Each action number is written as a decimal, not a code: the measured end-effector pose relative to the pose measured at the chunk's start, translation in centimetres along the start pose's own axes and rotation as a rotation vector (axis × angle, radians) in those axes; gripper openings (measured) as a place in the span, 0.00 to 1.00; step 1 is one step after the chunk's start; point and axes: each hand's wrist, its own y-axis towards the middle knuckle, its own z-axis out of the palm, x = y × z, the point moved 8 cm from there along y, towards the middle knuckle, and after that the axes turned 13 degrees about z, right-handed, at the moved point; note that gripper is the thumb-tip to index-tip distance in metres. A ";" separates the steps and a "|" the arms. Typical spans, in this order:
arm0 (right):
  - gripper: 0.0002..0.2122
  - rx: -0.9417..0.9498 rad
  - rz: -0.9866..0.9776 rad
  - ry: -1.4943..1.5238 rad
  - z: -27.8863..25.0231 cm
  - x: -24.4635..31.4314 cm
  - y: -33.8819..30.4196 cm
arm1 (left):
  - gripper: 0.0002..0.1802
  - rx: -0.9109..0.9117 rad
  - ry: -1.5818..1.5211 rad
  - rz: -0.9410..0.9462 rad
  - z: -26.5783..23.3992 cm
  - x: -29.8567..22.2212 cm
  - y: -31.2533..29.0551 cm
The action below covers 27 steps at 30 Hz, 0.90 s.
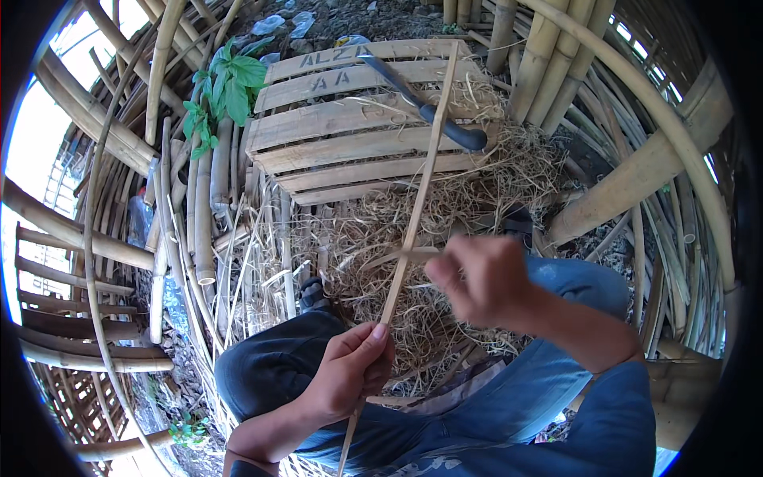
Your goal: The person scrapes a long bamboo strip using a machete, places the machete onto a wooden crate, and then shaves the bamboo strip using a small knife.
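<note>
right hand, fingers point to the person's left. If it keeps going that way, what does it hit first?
Most likely the long bamboo strip held upright by the left hand. The right hand is blurred, its fingers just beside that strip; depth is unclear, so it might pass in front.

- Bamboo poles [548, 63] lean and curve around a cramped work spot.
- A slatted bamboo platform [350, 135] sits on ground littered with dry shavings [445, 207].
- Daylight glares in at left, beside a leafy green plant [230, 83].
</note>
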 end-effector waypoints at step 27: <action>0.22 -0.093 -0.197 -0.114 1.2 0.3 -1.8 | 0.17 -0.044 0.204 0.040 0.1 0.7 -0.4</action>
